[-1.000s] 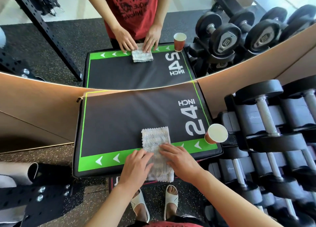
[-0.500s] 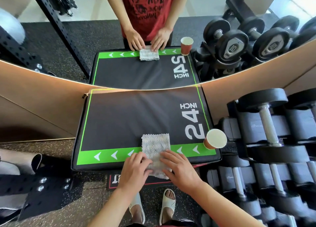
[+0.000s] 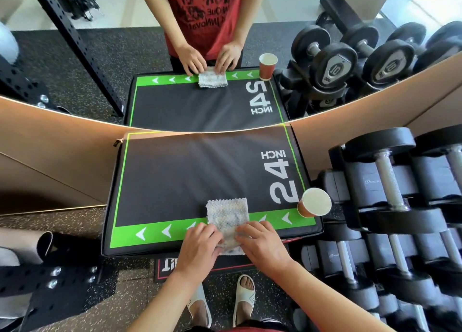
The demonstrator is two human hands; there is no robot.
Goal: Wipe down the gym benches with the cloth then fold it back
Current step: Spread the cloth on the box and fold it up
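Two hands, left hand [image 3: 200,244] and right hand [image 3: 260,241], are pinching the speckled grey-white woven cloth [image 3: 227,216] at the black-and-green padded tabletop's [image 3: 175,181] near edge. Soft, light, floppy; best gripped by corners.

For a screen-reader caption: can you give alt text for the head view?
Both hands, left hand and right hand, grip the near end of a folded cloth on a black and green 24-inch pad, facing a mirror. A paper cup stands at its right corner, beside racked dumbbells.
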